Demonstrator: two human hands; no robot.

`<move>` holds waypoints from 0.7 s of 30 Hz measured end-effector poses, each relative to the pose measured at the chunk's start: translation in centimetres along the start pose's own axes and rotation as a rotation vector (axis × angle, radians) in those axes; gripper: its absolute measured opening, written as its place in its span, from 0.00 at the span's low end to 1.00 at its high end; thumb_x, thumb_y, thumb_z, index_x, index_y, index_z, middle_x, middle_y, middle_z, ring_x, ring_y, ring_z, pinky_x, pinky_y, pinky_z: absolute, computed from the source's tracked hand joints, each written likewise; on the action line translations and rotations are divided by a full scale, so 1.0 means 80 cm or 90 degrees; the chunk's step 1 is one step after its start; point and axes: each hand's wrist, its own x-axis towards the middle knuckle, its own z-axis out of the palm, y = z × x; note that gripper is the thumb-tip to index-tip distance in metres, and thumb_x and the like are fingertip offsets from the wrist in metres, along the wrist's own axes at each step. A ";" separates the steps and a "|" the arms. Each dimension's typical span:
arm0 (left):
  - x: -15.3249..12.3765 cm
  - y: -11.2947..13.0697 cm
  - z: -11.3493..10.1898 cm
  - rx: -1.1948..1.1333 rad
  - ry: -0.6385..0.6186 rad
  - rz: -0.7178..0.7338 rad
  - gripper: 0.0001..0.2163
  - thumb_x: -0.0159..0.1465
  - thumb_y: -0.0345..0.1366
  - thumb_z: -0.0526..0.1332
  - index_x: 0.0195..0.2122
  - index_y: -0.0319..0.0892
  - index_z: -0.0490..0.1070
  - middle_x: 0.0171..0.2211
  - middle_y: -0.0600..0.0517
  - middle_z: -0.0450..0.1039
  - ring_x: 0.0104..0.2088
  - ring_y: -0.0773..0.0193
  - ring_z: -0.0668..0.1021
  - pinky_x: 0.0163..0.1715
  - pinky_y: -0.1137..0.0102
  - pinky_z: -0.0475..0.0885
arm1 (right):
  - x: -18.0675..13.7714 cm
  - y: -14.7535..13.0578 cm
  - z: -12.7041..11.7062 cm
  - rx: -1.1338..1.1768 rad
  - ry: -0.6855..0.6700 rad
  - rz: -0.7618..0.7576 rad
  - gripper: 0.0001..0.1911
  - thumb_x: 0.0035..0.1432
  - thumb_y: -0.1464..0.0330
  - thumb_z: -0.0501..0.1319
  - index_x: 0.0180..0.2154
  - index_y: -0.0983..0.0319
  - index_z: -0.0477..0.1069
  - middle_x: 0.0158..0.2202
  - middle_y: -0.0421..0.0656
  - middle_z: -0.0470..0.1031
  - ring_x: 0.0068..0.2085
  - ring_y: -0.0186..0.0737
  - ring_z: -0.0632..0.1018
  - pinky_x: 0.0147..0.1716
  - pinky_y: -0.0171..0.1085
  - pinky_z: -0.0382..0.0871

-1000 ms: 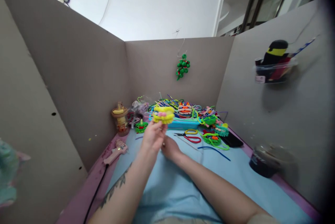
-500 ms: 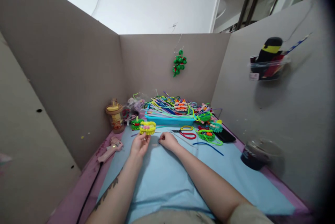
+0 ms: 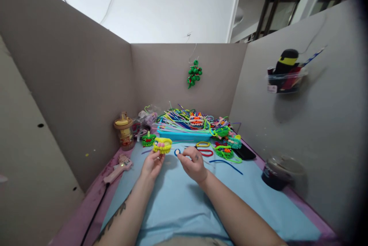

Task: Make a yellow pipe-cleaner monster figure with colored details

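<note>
My left hand grips a yellow pipe-cleaner piece from below; it is shaped like a small fuzzy basket with a pink bit and a round eye on its left side. Just to the right, my right hand pinches a small blue ring-shaped piece with a pale centre between thumb and forefinger. The two pieces are apart. Behind my right hand lie scissors with one red and one yellow handle loop. A green fuzzy piece sits behind my left hand.
A blue tray full of coloured pipe cleaners stands at the back. On the left are a pink glue gun and a lidded cup. Toward the right lie a blue pipe cleaner, green fuzzy pieces, a black phone and a dark tub.
My right hand has lifted off the cloth and turned, and the small blue piece now shows at its fingertips. My left hand still holds the yellow piece. The view has tilted slightly.
</note>
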 end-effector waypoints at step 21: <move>-0.009 -0.002 0.002 0.064 -0.110 0.002 0.14 0.54 0.17 0.56 0.37 0.39 0.70 0.35 0.51 0.75 0.31 0.68 0.77 0.32 0.74 0.74 | -0.005 -0.008 -0.013 0.040 0.034 -0.037 0.11 0.54 0.75 0.58 0.37 0.54 0.74 0.36 0.44 0.74 0.43 0.42 0.75 0.42 0.43 0.70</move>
